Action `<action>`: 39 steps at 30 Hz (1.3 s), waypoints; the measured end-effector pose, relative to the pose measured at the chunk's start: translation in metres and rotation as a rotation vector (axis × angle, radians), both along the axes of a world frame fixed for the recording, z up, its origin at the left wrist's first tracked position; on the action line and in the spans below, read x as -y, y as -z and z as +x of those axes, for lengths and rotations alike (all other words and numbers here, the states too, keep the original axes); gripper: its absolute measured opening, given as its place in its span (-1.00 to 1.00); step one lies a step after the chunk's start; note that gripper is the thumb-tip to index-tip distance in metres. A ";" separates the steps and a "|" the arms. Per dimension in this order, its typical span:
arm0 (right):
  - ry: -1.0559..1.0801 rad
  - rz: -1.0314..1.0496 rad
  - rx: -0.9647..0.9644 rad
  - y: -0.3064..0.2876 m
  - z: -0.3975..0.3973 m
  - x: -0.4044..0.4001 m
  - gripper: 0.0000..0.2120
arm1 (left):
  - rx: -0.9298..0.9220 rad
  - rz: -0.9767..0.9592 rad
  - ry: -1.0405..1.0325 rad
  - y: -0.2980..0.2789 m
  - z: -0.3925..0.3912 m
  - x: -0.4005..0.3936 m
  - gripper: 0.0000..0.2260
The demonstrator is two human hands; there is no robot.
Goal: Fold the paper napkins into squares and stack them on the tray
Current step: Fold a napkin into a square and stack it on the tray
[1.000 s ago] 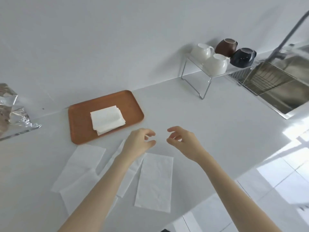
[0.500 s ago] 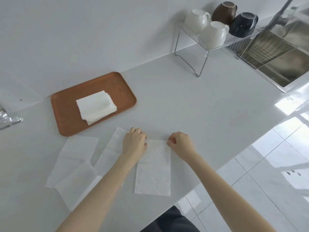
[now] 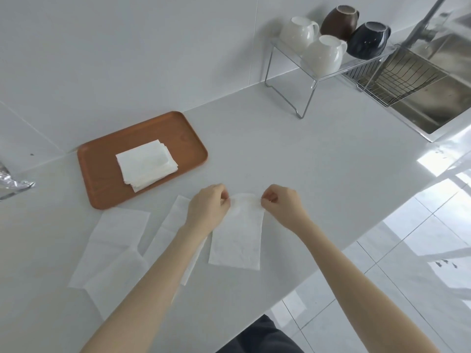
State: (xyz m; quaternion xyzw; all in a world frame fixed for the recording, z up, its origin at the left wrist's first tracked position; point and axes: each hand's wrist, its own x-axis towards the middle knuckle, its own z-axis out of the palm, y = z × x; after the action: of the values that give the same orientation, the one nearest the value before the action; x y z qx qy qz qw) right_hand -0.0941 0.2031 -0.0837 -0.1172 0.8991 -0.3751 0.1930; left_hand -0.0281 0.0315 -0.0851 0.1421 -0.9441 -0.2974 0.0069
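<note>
A long white paper napkin point(image 3: 238, 240) lies on the white counter in front of me. My left hand point(image 3: 207, 208) pinches its far left corner and my right hand point(image 3: 283, 203) pinches its far right corner; the far edge is lifted off the counter and curls toward me. A brown tray point(image 3: 99, 164) sits further back to the left, with a stack of folded white napkins point(image 3: 146, 164) in its middle. Three more unfolded napkins lie left of my left arm: one point(image 3: 119, 228), one point(image 3: 114, 278) overlapping it, and one point(image 3: 173, 225) partly under my forearm.
A wire rack point(image 3: 288, 80) at the back right carries several upturned mugs point(image 3: 325, 54). A sink with a wire basket point(image 3: 397, 75) is at the far right. Crumpled foil point(image 3: 10, 184) shows at the left edge. The counter's front edge runs diagonally on the right, above a tiled floor.
Both hands came down from above the counter onto the napkin's far corners, pinched them, and now lift that far edge. The camera tilted down.
</note>
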 end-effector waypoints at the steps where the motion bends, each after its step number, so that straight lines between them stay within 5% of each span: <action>1: 0.024 -0.068 -0.003 -0.011 -0.002 -0.002 -0.91 | -0.024 0.097 -0.035 -0.010 -0.002 0.001 -0.96; 5: 0.062 -0.296 -0.038 -0.054 -0.002 -0.015 -0.82 | -0.120 0.441 -0.094 -0.050 0.001 0.005 -0.87; 9: -0.042 -0.365 -0.060 -0.074 0.014 -0.031 -0.76 | -0.108 0.513 -0.006 -0.072 0.023 0.006 -0.79; 19: -0.216 -0.105 0.168 -0.035 0.049 -0.060 -0.73 | 0.239 0.558 0.103 -0.039 0.071 -0.004 -0.84; 30: -0.104 -0.140 0.211 -0.002 0.044 -0.052 -0.78 | 0.121 0.467 -0.053 -0.012 0.063 -0.008 -0.87; 35: -0.056 -0.035 0.077 0.012 0.044 -0.045 -0.72 | 0.070 0.311 -0.009 0.006 0.065 -0.015 -0.62; 39: -0.177 0.060 -0.029 0.019 0.055 -0.049 -0.78 | 0.051 0.173 0.082 0.019 0.079 -0.025 -0.73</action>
State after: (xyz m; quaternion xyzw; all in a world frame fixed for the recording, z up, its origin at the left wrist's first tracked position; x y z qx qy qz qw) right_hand -0.0391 0.2520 -0.1023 -0.1958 0.8988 -0.3275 0.2159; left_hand 0.0514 0.0563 -0.1040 0.1109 -0.9198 -0.3741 -0.0414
